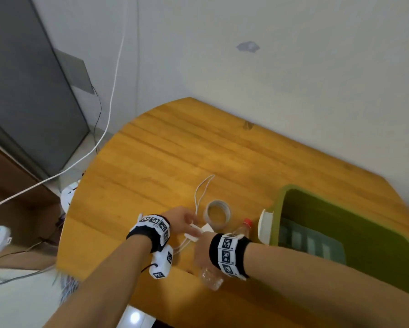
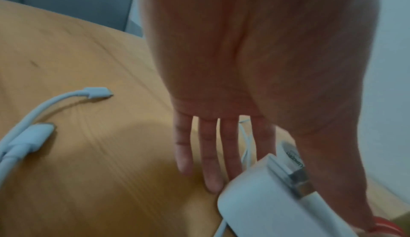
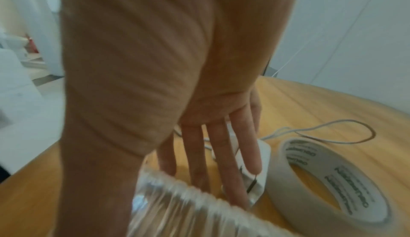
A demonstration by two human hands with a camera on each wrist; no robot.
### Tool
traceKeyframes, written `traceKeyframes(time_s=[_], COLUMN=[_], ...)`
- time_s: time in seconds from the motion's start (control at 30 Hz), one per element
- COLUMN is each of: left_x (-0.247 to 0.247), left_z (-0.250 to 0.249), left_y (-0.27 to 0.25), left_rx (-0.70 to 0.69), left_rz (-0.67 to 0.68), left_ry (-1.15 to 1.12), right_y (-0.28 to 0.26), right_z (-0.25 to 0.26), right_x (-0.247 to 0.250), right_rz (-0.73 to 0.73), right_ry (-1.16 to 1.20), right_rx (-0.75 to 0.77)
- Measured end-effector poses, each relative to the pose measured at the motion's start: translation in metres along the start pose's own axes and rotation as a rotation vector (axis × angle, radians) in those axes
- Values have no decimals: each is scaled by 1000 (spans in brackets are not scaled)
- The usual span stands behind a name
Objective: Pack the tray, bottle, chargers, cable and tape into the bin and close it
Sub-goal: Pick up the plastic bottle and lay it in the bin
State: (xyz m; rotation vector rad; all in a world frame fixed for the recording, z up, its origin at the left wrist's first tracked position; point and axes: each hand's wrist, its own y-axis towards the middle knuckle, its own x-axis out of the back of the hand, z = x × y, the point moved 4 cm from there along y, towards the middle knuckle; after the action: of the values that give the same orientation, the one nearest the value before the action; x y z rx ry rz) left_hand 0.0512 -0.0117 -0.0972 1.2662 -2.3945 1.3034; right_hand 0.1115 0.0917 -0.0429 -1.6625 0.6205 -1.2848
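On the wooden table (image 1: 175, 162) my left hand (image 1: 187, 220) reaches down with straight fingers (image 2: 210, 162) next to a white charger (image 2: 266, 202). My right hand (image 1: 202, 242) lays straight fingers (image 3: 230, 162) on another white charger (image 3: 259, 176). A clear bottle (image 1: 210, 278) with a red cap (image 1: 247, 222) lies under my right wrist and fills the foreground of the right wrist view as the bottle (image 3: 177, 209). The tape roll (image 1: 218, 214) lies just beyond the hands. A white cable (image 1: 203, 190) loops behind it. The green bin (image 1: 340, 204) stands open at right with a grey ribbed tray (image 1: 312, 245) inside.
A white part (image 1: 265, 226) sits on the bin's near-left rim. The wall runs right behind the table. At left stand a dark cabinet (image 1: 28, 91) and a white wire (image 1: 113, 91) hanging down to a socket strip (image 1: 67, 195) on the floor.
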Motion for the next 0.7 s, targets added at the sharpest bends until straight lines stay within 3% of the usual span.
traceKeyframes(time_s=[0.1,0.17,0.3,0.47,0.57,0.7], left_x=[0,1,7,10,10,20], left_z=[-5,-4,-3,-7,-8,-18], left_y=[3,6,10,9,8,1], left_rx=[-40,-37,-21,-25,-54,-94], left_rz=[19,39,28,32,-11,-100], left_ry=[39,40,10,36,42,-75], right_y=[18,23,1,-18,-34,-86], right_z=[10,6,-1,-11,-32,-59], right_x=[-10,-14,-9,6,14,25], right_rz=[88,18,35,38,36,-139], right_ry=[35,159,262,142,315,486], right_rx=[-22,-67,-93,-107,-214,-370])
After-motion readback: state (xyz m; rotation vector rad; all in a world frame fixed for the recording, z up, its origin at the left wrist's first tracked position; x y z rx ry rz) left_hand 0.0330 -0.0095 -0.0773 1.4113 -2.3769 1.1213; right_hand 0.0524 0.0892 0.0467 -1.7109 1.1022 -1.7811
